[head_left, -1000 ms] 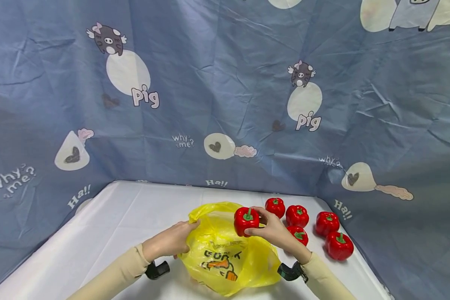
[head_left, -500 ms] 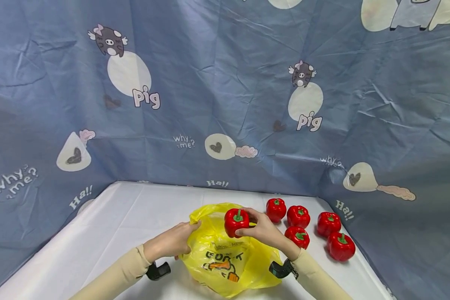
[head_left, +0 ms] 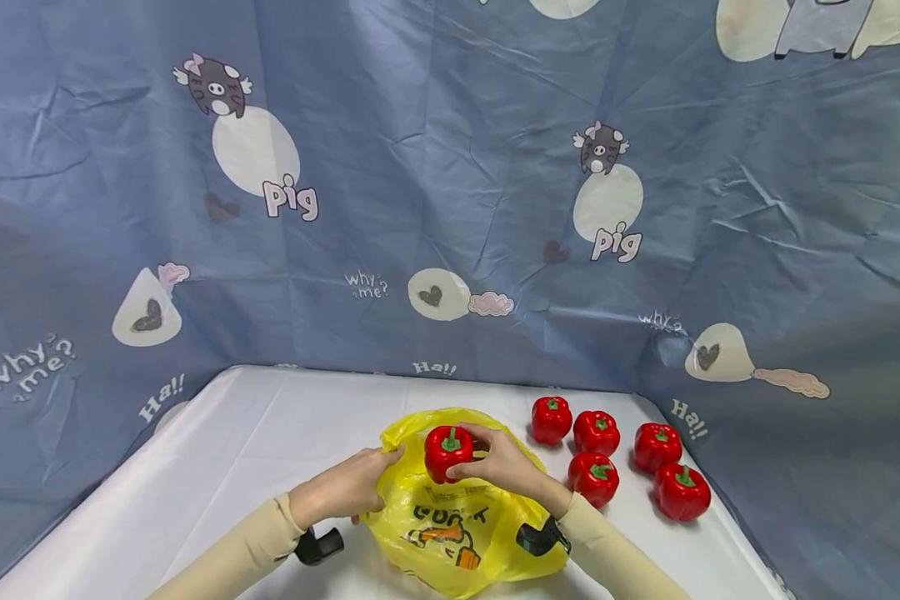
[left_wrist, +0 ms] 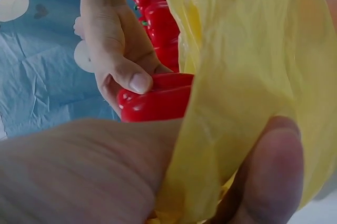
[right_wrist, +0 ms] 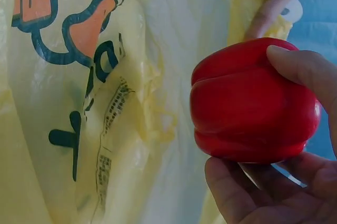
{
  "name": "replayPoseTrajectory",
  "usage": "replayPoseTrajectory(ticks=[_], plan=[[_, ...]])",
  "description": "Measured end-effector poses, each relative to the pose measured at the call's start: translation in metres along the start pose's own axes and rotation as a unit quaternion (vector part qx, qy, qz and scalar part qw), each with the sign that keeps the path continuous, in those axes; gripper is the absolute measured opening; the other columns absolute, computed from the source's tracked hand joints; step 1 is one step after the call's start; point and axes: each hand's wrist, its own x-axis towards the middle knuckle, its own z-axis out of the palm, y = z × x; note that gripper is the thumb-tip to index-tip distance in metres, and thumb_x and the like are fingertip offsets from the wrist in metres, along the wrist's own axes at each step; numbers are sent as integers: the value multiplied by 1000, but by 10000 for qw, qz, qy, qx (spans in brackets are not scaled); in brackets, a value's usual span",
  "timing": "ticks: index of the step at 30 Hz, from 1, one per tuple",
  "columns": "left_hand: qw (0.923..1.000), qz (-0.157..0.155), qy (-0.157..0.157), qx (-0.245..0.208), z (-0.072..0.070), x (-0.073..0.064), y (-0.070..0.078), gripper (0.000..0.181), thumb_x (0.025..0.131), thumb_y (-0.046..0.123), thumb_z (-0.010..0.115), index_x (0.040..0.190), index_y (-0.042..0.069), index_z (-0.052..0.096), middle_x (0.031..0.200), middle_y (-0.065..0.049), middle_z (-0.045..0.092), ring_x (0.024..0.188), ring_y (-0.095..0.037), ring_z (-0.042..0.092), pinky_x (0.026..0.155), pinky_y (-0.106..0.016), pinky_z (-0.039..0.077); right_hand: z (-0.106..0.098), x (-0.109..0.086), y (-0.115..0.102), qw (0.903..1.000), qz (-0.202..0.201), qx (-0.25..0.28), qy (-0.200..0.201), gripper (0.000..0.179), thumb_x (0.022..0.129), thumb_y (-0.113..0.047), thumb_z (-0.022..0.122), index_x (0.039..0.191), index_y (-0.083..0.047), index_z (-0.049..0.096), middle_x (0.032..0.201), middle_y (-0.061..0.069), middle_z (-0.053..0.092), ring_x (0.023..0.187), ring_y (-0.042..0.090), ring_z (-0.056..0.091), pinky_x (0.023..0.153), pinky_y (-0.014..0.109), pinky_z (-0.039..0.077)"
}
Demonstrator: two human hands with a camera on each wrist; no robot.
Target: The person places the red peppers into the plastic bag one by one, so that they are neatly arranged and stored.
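1. The left hand (head_left: 354,483) grips the rim of the yellow bag (head_left: 461,512), probably to keep its mouth spread and the thin film from folding inward.
2. The right hand (head_left: 506,463), apart from the left, clamps a red pepper (head_left: 442,454) between thumb and fingers at its side, stem upward; this side hold seems to leave its far end unobstructed.
3. That pepper is at the bag's mouth; whether it touches the film cannot be told.
4. Five other peppers (head_left: 597,432) stand on the white worktop (head_left: 277,442), right of the bag, seemingly within easy right-hand reach.
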Motion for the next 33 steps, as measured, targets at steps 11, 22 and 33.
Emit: replayPoseTrajectory(ticks=[11,22,33], plan=[[9999,-99,21,43,2,-1,-1,78,75,-12,68,146,-3,37,139,-34,42,42,-18,53,37,-28,50,14,15,7,9998,115,152,-88,68,79,-29,79,136,-2,52,121,13,64,103,25,66,84,34,60],[10000,-53,45,54,3,-1,-4,78,74,-12,68,146,-5,36,135,-35,44,41,-17,54,37,-28,50,27,31,13,9998,95,-50,-136,68,78,-28,80,135,-4,52,120,10,64,104,23,64,85,33,59],[9999,7,100,44,3,-3,-5,77,74,-12,68,145,-5,38,133,-35,45,41,-17,54,36,-27,50,42,45,20,9994,-34,-329,-80,66,76,-27,81,133,-6,55,119,9,65,104,22,64,86,31,58]])
